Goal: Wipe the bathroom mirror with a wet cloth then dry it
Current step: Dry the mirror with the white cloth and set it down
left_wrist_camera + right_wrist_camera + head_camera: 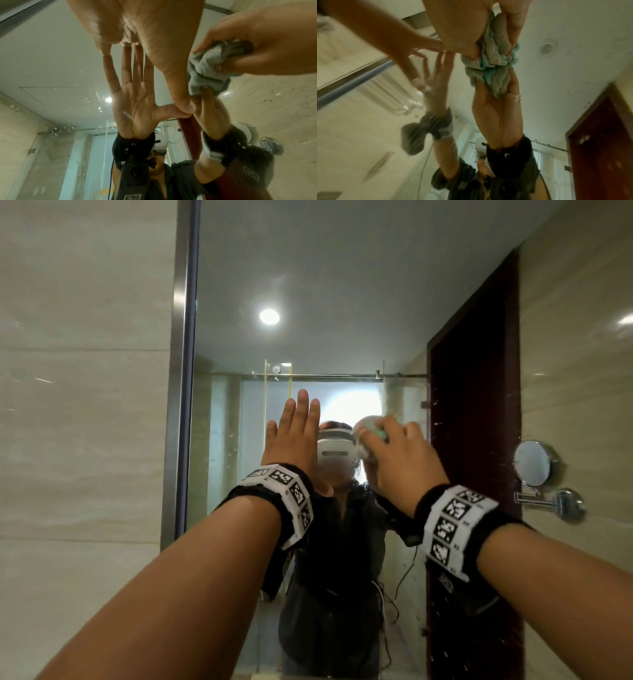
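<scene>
The mirror (342, 285) is filling the wall beside its steel left edge, droplets clinging near its middle. The left hand (291, 436) is lying flat on the glass, fingers straight, probably bracing the reach. The right hand (400, 453) is squeezing a bunched grey-teal cloth (494, 65) against the glass just beside it, likely wiping. The wristband markers are carrying patterns only; no readable writing.

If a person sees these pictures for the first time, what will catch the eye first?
Two raised arms fill the centre: the left hand lies flat with straight fingers on the mirror, and the right hand beside it holds a bunched grey-and-teal cloth in its grip against the glass.
</scene>
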Available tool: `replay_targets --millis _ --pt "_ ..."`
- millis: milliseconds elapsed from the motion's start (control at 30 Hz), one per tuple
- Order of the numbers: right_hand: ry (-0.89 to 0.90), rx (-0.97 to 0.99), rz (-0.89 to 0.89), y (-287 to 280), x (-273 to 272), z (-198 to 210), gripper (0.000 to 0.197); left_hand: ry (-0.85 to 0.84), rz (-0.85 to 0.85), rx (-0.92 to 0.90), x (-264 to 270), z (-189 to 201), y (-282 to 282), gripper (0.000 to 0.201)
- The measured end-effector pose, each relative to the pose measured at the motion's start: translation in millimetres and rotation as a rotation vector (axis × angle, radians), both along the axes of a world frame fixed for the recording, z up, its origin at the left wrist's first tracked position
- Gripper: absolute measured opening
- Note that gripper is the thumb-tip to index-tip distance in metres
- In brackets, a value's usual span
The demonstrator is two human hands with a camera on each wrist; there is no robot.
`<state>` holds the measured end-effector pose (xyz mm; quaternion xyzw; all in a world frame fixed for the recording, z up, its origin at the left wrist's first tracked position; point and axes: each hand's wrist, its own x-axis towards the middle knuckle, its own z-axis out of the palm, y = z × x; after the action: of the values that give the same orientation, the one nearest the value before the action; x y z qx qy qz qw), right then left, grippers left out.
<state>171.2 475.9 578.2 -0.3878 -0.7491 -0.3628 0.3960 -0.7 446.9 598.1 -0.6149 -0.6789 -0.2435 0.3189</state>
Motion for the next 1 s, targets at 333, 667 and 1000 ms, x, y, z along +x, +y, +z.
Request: replay_targets --millis 333,667,1000 --pt "-0.034 0.000 0.102 2 16 36 0.050 -0.067 0.055 0.040 18 8 -8 0.136" --pt "0.193 0.024 0.086 3 17 113 0.041 -0.045 0.074 0.013 46 49 15 0.148" --pt "-0.080 0.062 0.151 1 4 79 0.041 -0.024 0.081 0.033 43 46 16 0.153"
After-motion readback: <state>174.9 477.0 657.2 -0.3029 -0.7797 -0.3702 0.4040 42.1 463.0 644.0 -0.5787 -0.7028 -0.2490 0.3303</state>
